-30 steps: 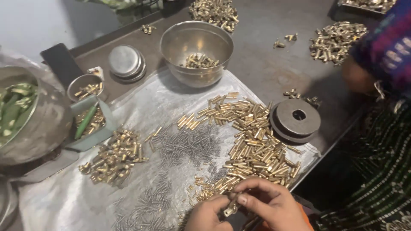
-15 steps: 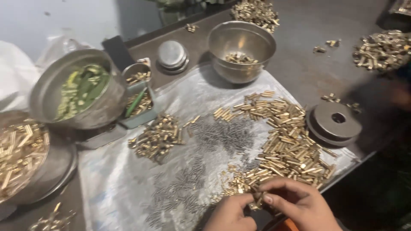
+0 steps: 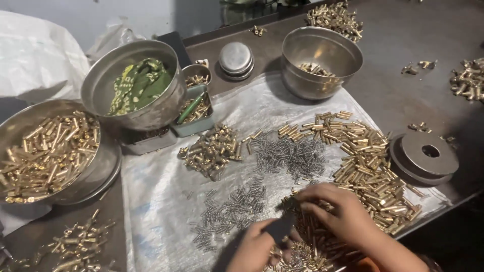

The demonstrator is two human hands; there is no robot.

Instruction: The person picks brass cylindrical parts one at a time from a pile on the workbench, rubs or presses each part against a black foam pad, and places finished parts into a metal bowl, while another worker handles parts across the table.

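A dark metal workbench (image 3: 393,65) carries a crinkled white plastic sheet (image 3: 156,191) strewn with small parts. Nearest the camera, the left hand (image 3: 254,249) has its fingers curled around a small dark flat piece (image 3: 279,227), pinched at its lower end. Just beside it, the right hand (image 3: 339,214) lies palm-down with bent fingers on a heap of short brass tubes (image 3: 368,166); whether it grips one cannot be told.

The tubes look stiff, smooth and light, likely to roll or slip, so each seems best taken across its middle between thumb and forefinger. The thin grey springs (image 3: 287,153) scattered left of the hands look springy and apt to tangle, better lifted singly by an end.

Farther off sit a flat metal disc (image 3: 426,156), a bowl of brass tubes (image 3: 48,151), a bowl holding green cloth (image 3: 133,85) and a nearly empty steel bowl (image 3: 322,58).
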